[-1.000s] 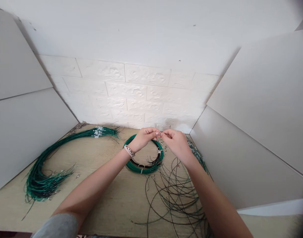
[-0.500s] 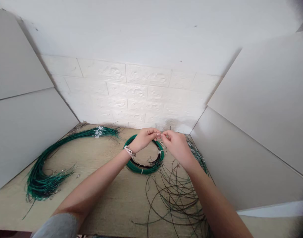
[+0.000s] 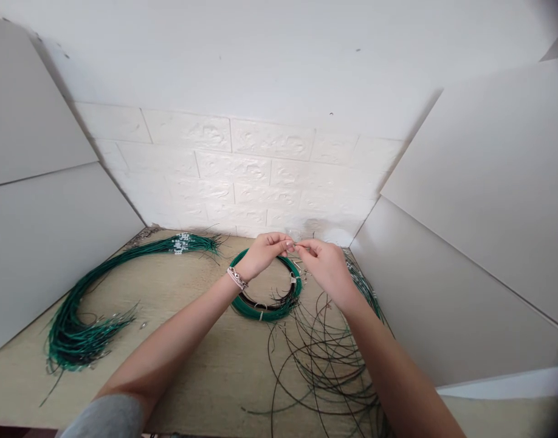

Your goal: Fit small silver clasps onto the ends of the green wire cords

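Observation:
My left hand (image 3: 266, 250), with a bracelet at its wrist, is closed in a pinch above the far edge of a green coil (image 3: 261, 314). My right hand (image 3: 322, 261) pinches close beside it, the fingertips of both almost touching. What they hold is too small to make out. Dark wires bound with small ties lie inside the coil. Loose dark wires (image 3: 324, 377) spread in loops below my right hand and partly under the right forearm.
A long green wire bundle (image 3: 78, 298) with white tags (image 3: 181, 243) curves over the left of the tabletop (image 3: 206, 377). Another tagged bundle (image 3: 363, 283) lies right of my right hand. Grey panels flank both sides, and a white brick-patterned wall (image 3: 251, 164) stands behind.
Both hands have shifted very slightly, their fingertips still together in a pinch. The wires and coil lie as before.

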Tool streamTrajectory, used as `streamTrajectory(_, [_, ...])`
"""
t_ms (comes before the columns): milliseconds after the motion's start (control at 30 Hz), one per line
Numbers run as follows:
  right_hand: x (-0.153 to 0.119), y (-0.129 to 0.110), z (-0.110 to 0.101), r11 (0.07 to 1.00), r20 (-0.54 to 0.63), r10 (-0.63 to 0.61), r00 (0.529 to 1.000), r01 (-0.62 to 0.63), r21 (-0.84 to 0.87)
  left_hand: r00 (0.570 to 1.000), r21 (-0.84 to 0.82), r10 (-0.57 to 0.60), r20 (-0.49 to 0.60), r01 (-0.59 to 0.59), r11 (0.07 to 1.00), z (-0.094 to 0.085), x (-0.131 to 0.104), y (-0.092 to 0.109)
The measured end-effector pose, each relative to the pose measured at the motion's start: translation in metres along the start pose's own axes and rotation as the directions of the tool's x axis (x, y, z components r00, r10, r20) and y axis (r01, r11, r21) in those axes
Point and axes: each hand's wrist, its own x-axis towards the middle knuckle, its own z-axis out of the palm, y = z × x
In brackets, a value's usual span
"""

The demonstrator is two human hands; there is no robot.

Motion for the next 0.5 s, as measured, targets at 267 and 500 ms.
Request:
streamTrajectory(267, [0.0011, 0.0014, -0.0010, 1.000, -0.011, 0.011, 1.000, -0.011, -0.020, 0.999, 0.033, 0.023, 0.022, -0.024, 0.999, -0.0032, -0.0004, 0.0032])
streamTrajectory(500, [0.0008, 0.0049, 0.0002, 0.994, 0.026, -0.052, 0.998, 0.054, -0.091, 0.995, 0.160, 0.006, 0.104, -0.023, 0.987, -0.0065, -0.0022, 0.0071])
